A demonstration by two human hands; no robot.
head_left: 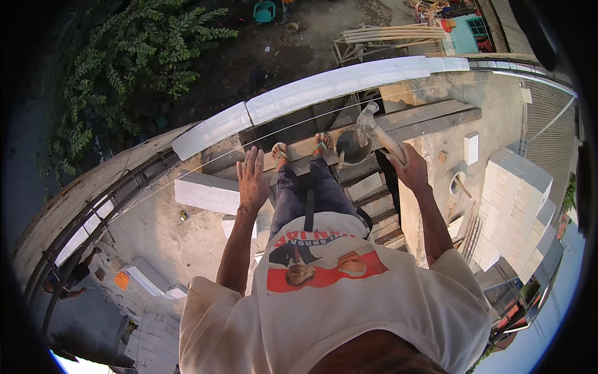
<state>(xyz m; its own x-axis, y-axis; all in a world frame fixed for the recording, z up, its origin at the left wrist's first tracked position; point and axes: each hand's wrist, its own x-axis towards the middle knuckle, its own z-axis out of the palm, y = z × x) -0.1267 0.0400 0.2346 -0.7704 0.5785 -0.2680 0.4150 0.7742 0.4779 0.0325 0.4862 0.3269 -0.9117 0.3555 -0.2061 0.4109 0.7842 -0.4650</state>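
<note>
My left hand (pixel 252 181) is open, fingers spread and holding nothing, beside a loose white block (pixel 202 196) and below a taut string. My right hand (pixel 411 167) grips the wooden handle of a hammer (pixel 367 118), its metal head raised near the row of white blocks (pixel 336 81) on the wall edge. Just left of the hammer handle, under its head, sits a dark bucket (pixel 352 151). My sandalled feet (pixel 280 151) stand on narrow planks above dark openings between timber steps.
Stacked white blocks (pixel 507 199) fill the right side, past a round hole (pixel 459 184). A timber beam (pixel 445 112) runs right of the bucket. Beyond the wall lie a drop, a tree (pixel 124 56) and bamboo poles (pixel 392 34). Another person (pixel 71 274) is at lower left, behind railings.
</note>
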